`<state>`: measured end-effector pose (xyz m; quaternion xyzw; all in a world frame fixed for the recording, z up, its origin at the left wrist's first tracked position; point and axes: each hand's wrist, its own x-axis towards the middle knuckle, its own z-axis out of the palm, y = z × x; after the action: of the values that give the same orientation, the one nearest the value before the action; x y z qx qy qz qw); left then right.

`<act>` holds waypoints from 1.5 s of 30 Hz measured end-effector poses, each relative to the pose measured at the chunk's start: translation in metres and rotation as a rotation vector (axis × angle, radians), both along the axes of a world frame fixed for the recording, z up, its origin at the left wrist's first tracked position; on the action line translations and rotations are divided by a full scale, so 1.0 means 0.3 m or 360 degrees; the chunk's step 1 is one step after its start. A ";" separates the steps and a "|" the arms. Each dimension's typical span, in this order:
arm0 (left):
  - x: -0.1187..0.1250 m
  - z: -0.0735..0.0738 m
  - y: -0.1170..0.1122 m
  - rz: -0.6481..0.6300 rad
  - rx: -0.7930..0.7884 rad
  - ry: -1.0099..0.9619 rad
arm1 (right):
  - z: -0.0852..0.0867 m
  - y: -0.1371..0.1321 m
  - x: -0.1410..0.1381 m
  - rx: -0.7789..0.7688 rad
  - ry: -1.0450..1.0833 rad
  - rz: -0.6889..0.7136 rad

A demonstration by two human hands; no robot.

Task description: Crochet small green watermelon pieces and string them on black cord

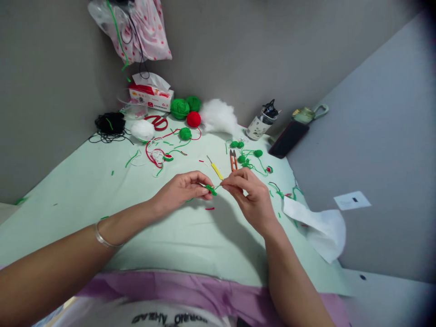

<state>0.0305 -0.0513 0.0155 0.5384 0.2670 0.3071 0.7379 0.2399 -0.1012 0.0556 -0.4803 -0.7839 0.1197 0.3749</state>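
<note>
My left hand (182, 193) is closed in a pinch on a small green crocheted piece (211, 190), which sticks out past the fingertips. Just to its right, my right hand (250, 193) pinches a thin strand of yarn (218, 186) that runs to the piece. A yellow-handled crochet hook (216, 171) lies on the table behind the fingers. Beside it, partly covered by my right hand, are orange thread snips (233, 160). A red yarn scrap (210, 208) rests below the hands.
Along the back stand a tissue box (151, 97), green yarn balls (180, 108), a red ball (194, 119), white stuffing (219, 117) and a pen cup (260, 125). Red scissors (158, 122) and black yarn (110, 125) lie left. White paper (316, 225) covers the right edge.
</note>
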 end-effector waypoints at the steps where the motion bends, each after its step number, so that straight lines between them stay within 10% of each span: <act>1: 0.001 0.002 -0.001 -0.0004 -0.0007 -0.0002 | -0.001 0.002 0.002 0.0023 -0.0029 -0.0008; 41: 0.014 -0.021 -0.007 0.0106 -0.0062 -0.0034 | -0.068 -0.021 -0.077 -0.0003 -0.0292 0.0112; 45: 0.018 -0.004 -0.013 0.0089 -0.0044 -0.0020 | -0.041 -0.033 -0.087 -0.0061 0.0117 0.0043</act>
<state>0.0358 -0.0553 0.0141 0.5186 0.2815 0.3274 0.7380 0.2137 -0.1111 0.0432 -0.4719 -0.7736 0.1573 0.3926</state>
